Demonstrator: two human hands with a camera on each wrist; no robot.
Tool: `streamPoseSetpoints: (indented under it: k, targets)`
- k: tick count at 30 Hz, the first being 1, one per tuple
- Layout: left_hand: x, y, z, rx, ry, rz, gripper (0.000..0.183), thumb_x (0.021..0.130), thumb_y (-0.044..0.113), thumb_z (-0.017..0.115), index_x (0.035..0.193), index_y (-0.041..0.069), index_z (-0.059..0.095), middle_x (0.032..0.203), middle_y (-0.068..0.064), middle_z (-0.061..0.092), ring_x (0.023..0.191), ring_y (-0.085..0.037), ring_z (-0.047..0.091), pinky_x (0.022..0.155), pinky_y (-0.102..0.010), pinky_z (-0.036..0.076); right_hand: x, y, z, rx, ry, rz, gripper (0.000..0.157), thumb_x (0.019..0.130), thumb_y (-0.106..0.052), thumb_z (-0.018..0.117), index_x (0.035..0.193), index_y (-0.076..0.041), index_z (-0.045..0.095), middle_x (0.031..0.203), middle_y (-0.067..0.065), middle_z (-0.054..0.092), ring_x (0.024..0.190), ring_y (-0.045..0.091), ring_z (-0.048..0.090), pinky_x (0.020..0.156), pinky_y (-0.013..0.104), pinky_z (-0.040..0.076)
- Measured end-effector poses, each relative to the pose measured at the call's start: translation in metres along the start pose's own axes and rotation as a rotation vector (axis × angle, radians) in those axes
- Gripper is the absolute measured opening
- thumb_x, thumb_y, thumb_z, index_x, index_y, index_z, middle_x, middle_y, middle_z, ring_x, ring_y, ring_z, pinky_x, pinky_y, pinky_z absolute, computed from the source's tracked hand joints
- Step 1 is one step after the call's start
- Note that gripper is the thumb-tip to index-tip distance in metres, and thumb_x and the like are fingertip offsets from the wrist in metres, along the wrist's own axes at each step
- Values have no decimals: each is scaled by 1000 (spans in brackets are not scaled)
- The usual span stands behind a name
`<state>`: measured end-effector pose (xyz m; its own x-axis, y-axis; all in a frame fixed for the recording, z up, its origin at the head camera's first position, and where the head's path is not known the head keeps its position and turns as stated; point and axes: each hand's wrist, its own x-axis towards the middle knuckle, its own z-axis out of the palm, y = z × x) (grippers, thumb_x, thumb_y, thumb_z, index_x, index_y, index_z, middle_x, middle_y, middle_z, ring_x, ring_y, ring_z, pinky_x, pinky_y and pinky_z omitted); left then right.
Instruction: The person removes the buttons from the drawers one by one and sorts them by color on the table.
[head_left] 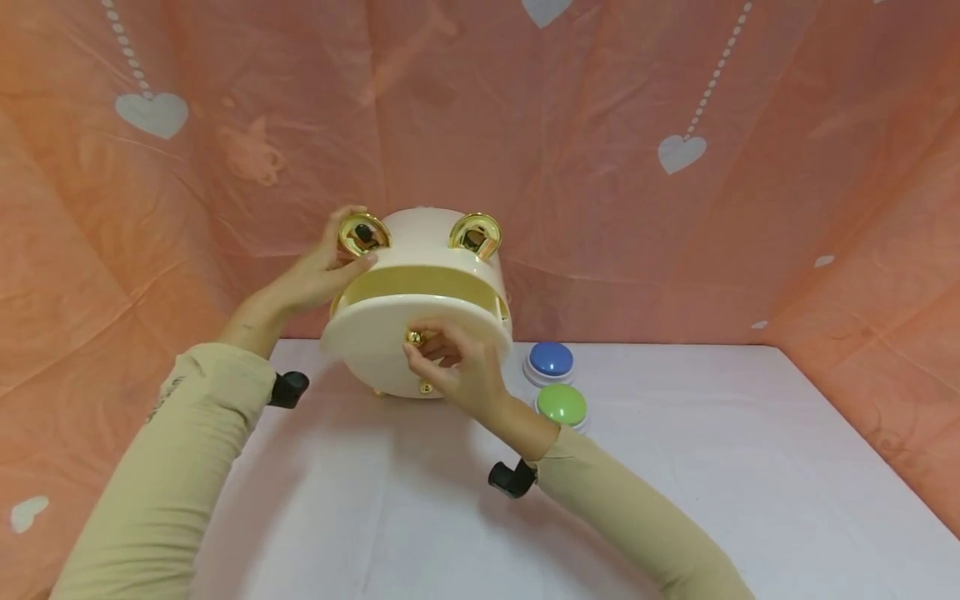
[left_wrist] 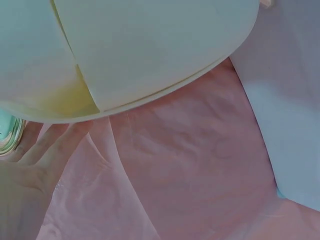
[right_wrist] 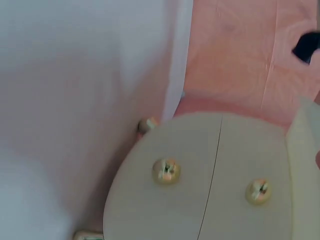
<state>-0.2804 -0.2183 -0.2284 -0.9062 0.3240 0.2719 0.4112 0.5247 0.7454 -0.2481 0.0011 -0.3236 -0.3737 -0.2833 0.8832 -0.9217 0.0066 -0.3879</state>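
Pink heart-print sheeting backed a white tabletop (head_left: 675,500). I saw the cream jewelry box (head_left: 442,242) at the rear centre, its upper drawer (head_left: 375,333) slid out toward the camera. Right hand (head_left: 457,371) pinched the gold drawer knob (head_left: 413,337), grip closed on it, directly in front of the box. Left hand (head_left: 322,271) braced the box's left side, fingers curled on the gold ear (head_left: 363,234). Blue button (head_left: 551,359) and green button (head_left: 562,404) sat just right.

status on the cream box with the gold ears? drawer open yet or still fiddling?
Done: the drawer front already stands out from the cream box, with a gold gap showing above it. In hand: the right hand pinches the gold knob, while the left hand holds the box by its gold ear. Left: whether it slides further cannot be told.
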Motion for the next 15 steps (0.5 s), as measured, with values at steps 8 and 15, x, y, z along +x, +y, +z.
streamPoseSetpoints:
  k: [8,15]
  targets:
    - [1,4,5,29,74,-26,67,99,15,49,149,20,5,138,-27,38,124,-45,45,103,-53,36,9,16,1,-24,18,42,24,80,3,70,103,5,64,74,15,70,58,19,67,55,19,52]
    - [0,0,9,129,172,7,64,97,15,51,148,19,13,133,-31,45,116,-47,52,94,-55,41,13,26,2,-1,16,77,24,82,3,69,105,7,63,70,17,69,56,21,66,53,20,52]
